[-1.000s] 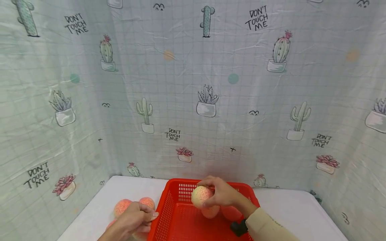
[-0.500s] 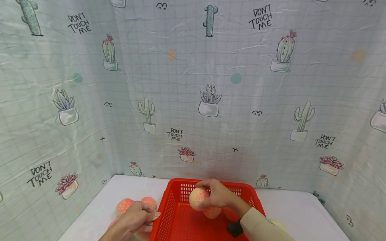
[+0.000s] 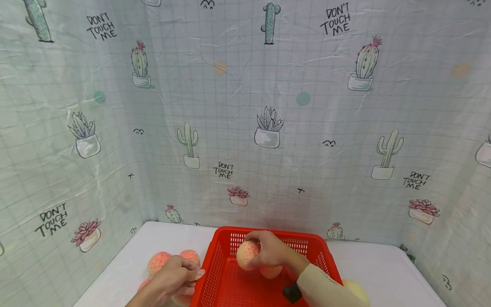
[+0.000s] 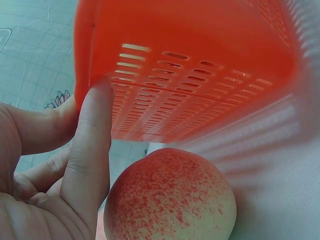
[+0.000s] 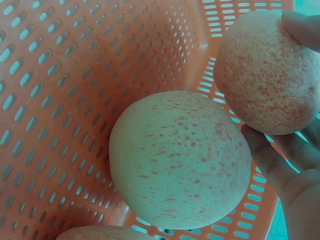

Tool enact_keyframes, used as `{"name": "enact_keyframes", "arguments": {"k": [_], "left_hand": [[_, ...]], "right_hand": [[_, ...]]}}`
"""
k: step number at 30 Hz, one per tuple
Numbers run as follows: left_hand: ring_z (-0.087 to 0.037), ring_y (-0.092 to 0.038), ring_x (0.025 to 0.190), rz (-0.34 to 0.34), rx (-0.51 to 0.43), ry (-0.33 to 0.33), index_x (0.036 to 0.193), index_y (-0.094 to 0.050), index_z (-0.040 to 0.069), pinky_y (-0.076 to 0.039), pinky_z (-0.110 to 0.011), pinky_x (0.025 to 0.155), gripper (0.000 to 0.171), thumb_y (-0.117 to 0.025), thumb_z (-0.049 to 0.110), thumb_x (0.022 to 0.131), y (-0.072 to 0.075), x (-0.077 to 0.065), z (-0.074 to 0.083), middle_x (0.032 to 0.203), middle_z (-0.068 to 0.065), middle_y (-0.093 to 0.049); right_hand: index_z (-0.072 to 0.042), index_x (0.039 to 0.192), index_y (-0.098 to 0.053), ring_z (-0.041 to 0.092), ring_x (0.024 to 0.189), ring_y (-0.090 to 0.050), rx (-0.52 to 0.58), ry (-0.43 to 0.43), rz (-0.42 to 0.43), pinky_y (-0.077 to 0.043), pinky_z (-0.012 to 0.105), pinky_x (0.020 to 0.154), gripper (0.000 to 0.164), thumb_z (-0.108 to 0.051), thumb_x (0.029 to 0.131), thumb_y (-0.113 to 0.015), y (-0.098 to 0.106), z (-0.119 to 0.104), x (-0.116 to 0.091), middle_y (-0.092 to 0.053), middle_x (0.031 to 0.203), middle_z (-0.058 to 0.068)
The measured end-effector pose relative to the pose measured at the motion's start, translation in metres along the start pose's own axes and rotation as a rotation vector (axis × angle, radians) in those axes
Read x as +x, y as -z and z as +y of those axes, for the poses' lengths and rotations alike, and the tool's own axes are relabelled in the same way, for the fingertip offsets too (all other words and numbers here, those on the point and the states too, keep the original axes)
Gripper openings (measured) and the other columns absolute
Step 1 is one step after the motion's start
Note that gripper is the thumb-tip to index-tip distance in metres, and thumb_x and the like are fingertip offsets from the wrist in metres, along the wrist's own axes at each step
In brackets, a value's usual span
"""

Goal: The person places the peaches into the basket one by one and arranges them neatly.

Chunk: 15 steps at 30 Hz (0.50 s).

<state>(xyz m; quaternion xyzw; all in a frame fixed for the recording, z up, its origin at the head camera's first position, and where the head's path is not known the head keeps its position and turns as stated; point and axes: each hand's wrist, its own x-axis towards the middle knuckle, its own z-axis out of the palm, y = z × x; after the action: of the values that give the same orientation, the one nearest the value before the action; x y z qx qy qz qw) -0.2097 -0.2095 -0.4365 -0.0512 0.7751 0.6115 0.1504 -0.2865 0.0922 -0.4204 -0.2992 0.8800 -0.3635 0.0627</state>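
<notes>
My left hand [image 3: 174,275] pinches the left rim of a red perforated plastic basket [image 3: 238,288]; the left wrist view shows thumb and finger on either side of that rim. Inside the basket, toward its back, my right hand [image 3: 271,250] grips a speckled pink-and-cream peach [image 3: 247,255] between thumb and fingers. A second peach [image 5: 180,160] lies in the basket just beside the held one, partly covered by the right hand in the head view. Part of another peach [image 5: 105,232] shows at the bottom edge of the right wrist view.
Several peaches [image 3: 158,262] lie on the white table [image 3: 168,234] left of the basket, some behind the left hand. One peach [image 4: 172,200] sits close to the basket's outer wall. A pale yellow round thing [image 3: 357,291] shows past the right sleeve. A cactus-print curtain [image 3: 245,106] encloses the table.
The right hand has moved left and slightly lower in the basket with the peach in its grip. The left hand keeps its hold on the rim. The pale round thing has come into view.
</notes>
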Motion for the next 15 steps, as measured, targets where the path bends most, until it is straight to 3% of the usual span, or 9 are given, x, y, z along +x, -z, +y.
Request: {"name": "enact_keyframes", "arguments": {"k": [6,15], "left_hand": [[-0.012,-0.070,0.069,0.005,0.007,0.010,0.108,-0.071,-0.009,-0.065,-0.032,0.069,0.025,-0.076,0.012,0.095,0.0003,0.0001,-0.0006,0.083,-0.007,-0.073],[-0.015,-0.071,0.071,0.042,0.017,0.038,0.111,-0.070,-0.009,-0.066,-0.034,0.071,0.029,-0.077,0.014,0.094,-0.0019,0.0012,0.0013,0.085,-0.009,-0.073]], "right_hand": [[-0.008,0.130,-0.071,0.017,0.107,-0.062,-0.061,0.000,-0.021,-0.059,0.042,0.096,0.060,-0.020,0.074,-0.090,-0.0042,0.0020,0.0030,-0.071,0.125,0.002],[-0.008,0.125,-0.073,0.006,0.093,-0.062,-0.131,0.041,-0.039,-0.058,0.027,0.089,0.058,-0.021,0.071,-0.089,-0.0100,0.0087,0.0071,-0.075,0.115,-0.001]]}}
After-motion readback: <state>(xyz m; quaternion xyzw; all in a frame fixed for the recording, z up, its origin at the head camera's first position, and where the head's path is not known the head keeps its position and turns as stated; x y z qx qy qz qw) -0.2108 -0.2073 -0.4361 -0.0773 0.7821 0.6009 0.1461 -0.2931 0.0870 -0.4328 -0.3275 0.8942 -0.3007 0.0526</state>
